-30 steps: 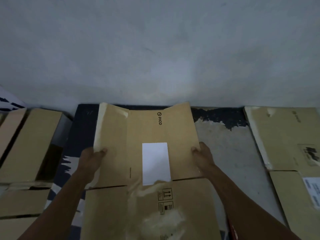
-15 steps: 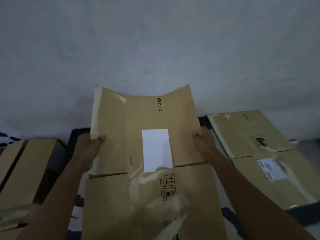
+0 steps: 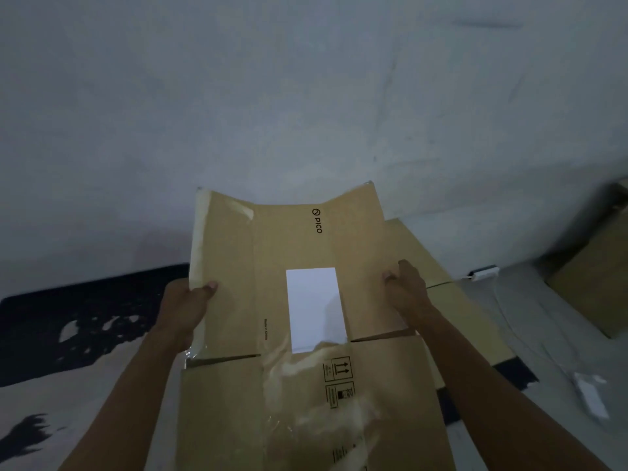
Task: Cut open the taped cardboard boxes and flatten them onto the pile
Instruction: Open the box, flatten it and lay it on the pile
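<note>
I hold a flattened brown cardboard box (image 3: 272, 266) in front of me, its far flaps raised toward the wall. It bears a white label, a PICO mark and torn clear tape. My left hand (image 3: 188, 311) grips its left edge with the thumb on top. My right hand (image 3: 406, 294) grips the right edge the same way. The pile of flattened boxes (image 3: 441, 300) lies on the floor just right of and partly under the held box, mostly hidden by it.
A plain wall (image 3: 306, 96) rises close ahead. A dark patterned mat (image 3: 85, 317) covers the floor at left. At far right stands another brown box (image 3: 591, 277), with a small white device and cable (image 3: 482, 271) beside it.
My view has swung right; the boxes at left have left the frame. The held box has moved right, over the pile. Both hands keep the same grip.
</note>
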